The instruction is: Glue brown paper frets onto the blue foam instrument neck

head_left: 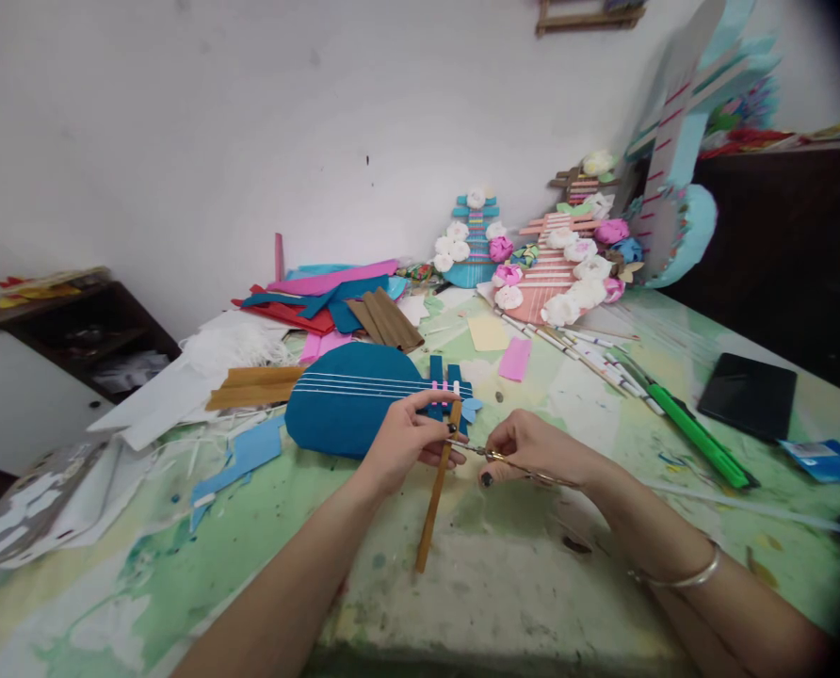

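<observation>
A narrow brown strip (430, 518) hangs downward from the fingertips of my left hand (410, 438), pinched near its upper end. In my right hand (533, 443) are small metal scissors (494, 456), their blades pointing left and meeting the strip just below the left thumb. Behind both hands lies a dark blue guitar-shaped piece (353, 400) with thin white lines along its body, blue crossbars and small pink and white bits at its neck. My left fingers overlap part of that neck in view.
Blue paper scraps (254, 450) and a brown crepe piece (254, 386) lie left. Farther back are coloured paper sheets (342, 287) and flower-decorated instruments (473, 240). A green cutter (699, 428), a black phone-like slab (749, 394) and rolled paper sticks (589, 358) lie right.
</observation>
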### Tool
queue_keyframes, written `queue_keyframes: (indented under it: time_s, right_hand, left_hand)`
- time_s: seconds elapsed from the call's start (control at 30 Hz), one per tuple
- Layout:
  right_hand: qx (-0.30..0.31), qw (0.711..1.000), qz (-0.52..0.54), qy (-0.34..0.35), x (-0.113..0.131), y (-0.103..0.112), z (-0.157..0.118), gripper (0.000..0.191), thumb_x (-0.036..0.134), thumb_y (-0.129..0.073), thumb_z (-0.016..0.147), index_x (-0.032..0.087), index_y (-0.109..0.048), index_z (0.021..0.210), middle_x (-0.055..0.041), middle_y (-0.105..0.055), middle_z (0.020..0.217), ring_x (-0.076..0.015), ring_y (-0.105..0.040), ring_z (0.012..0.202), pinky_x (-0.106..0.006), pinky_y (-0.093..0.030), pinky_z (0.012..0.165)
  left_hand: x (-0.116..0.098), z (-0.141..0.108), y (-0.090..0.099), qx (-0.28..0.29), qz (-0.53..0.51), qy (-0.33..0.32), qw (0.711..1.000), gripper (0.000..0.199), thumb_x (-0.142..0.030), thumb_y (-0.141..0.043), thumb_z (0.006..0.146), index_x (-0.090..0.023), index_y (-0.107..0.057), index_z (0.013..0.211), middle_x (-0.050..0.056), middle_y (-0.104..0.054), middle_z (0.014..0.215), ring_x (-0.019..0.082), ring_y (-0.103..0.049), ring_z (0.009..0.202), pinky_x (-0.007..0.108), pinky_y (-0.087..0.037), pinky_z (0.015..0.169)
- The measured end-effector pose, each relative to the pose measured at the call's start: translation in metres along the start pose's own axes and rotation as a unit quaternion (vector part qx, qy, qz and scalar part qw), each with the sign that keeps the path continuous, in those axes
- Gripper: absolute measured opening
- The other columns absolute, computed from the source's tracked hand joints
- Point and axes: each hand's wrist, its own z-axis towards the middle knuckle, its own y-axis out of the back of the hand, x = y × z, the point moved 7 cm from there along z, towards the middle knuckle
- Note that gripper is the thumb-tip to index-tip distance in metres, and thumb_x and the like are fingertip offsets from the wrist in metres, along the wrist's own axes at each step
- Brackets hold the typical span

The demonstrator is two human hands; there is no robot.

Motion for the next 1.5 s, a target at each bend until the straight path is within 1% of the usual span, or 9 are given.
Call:
queue_keyframes:
  time_s: [0.23, 0.37, 0.63, 0.77, 0.93, 1.1, 1.37, 1.5]
  right_hand:
    - [0.005, 1.0, 0.017, -0.011, -0.0017, -0.0021, -0.0007, 0.04, 0.041, -0.07, 0.064, 0.015, -0.043, 0.05, 0.0071, -0.022, 0.045, -0.0056, -0.021, 0.046, -0.022, -0.01, 0.042]
    - [0.009, 1.0, 0.013, -0.007, -0.0027, -0.003, 0.0011, 0.037, 0.041, -0.069, 0.065, 0.014, -0.047, 0.052, 0.0067, -0.024, 0.046, -0.006, -0.022, 0.047, -0.021, -0.012, 0.042]
    - [-0.01, 1.0, -0.008, -0.014, -0.0089, -0.0058, 0.0052, 0.035, 0.043, -0.069, 0.064, 0.012, -0.056, 0.057, 0.0059, -0.025, 0.048, -0.0069, -0.021, 0.049, -0.022, -0.012, 0.043]
    - [-0.015, 1.0, -0.006, -0.013, -0.0065, -0.0046, 0.0057, 0.035, 0.043, -0.07, 0.064, 0.012, -0.055, 0.056, 0.006, -0.025, 0.047, -0.0069, -0.021, 0.049, -0.023, -0.012, 0.044]
    - [-0.012, 1.0, -0.012, -0.012, -0.0045, -0.0028, 0.0042, 0.036, 0.042, -0.069, 0.064, 0.013, -0.051, 0.052, 0.006, -0.024, 0.047, -0.0068, -0.021, 0.049, -0.023, -0.012, 0.043]
    - [-0.008, 1.0, -0.019, -0.016, -0.0049, -0.0025, 0.0038, 0.035, 0.043, -0.069, 0.062, 0.013, -0.053, 0.053, 0.0059, -0.025, 0.046, -0.0067, -0.022, 0.048, -0.023, -0.012, 0.043]
    - [0.001, 1.0, -0.013, -0.027, -0.0034, -0.0054, 0.0033, 0.038, 0.045, -0.069, 0.062, 0.013, -0.051, 0.052, 0.0058, -0.029, 0.044, -0.0064, -0.025, 0.045, -0.022, -0.013, 0.042]
    - [0.003, 1.0, -0.024, -0.016, -0.0055, -0.0058, 0.0042, 0.037, 0.046, -0.067, 0.065, 0.013, -0.055, 0.056, 0.0059, -0.028, 0.044, -0.0066, -0.026, 0.045, -0.022, -0.013, 0.043]
  left_hand:
    - [-0.0003, -0.0011, 0.0005, -0.007, 0.0, 0.006, 1.0, 0.045, -0.014, -0.061, 0.068, -0.016, -0.057, 0.113, 0.007, -0.073, 0.073, 0.02, -0.07, 0.056, 0.029, -0.057, 0.054]
    - [-0.0002, 0.0, -0.0002, -0.004, 0.008, 0.005, 1.0, 0.047, -0.012, -0.06, 0.067, -0.015, -0.056, 0.114, 0.007, -0.072, 0.073, 0.021, -0.07, 0.057, 0.029, -0.057, 0.053]
    - [0.0059, 0.0019, -0.0014, -0.004, 0.012, 0.01, 1.0, 0.049, -0.011, -0.058, 0.068, -0.016, -0.054, 0.116, 0.007, -0.073, 0.076, 0.022, -0.07, 0.059, 0.03, -0.057, 0.055]
    - [0.0064, 0.0015, -0.0015, -0.01, 0.008, 0.01, 1.0, 0.047, -0.012, -0.057, 0.069, -0.016, -0.054, 0.115, 0.007, -0.073, 0.076, 0.021, -0.07, 0.058, 0.03, -0.057, 0.056]
    - [0.0041, 0.0014, -0.0018, -0.004, 0.012, 0.012, 1.0, 0.048, -0.015, -0.06, 0.069, -0.017, -0.054, 0.117, 0.008, -0.073, 0.078, 0.021, -0.07, 0.058, 0.032, -0.058, 0.056]
    - [0.0035, 0.0016, -0.0023, 0.003, 0.019, 0.015, 1.0, 0.047, -0.014, -0.059, 0.069, -0.017, -0.054, 0.116, 0.008, -0.073, 0.077, 0.021, -0.07, 0.058, 0.03, -0.057, 0.055]
    - [0.0058, 0.003, -0.0012, 0.007, 0.007, 0.033, 0.999, 0.047, -0.015, -0.061, 0.069, -0.015, -0.054, 0.116, 0.009, -0.073, 0.077, 0.021, -0.07, 0.057, 0.027, -0.055, 0.052]
    - [0.004, 0.0028, -0.0004, 0.0, 0.01, 0.032, 0.999, 0.047, -0.016, -0.062, 0.07, -0.016, -0.055, 0.116, 0.01, -0.073, 0.079, 0.022, -0.071, 0.06, 0.026, -0.055, 0.053]
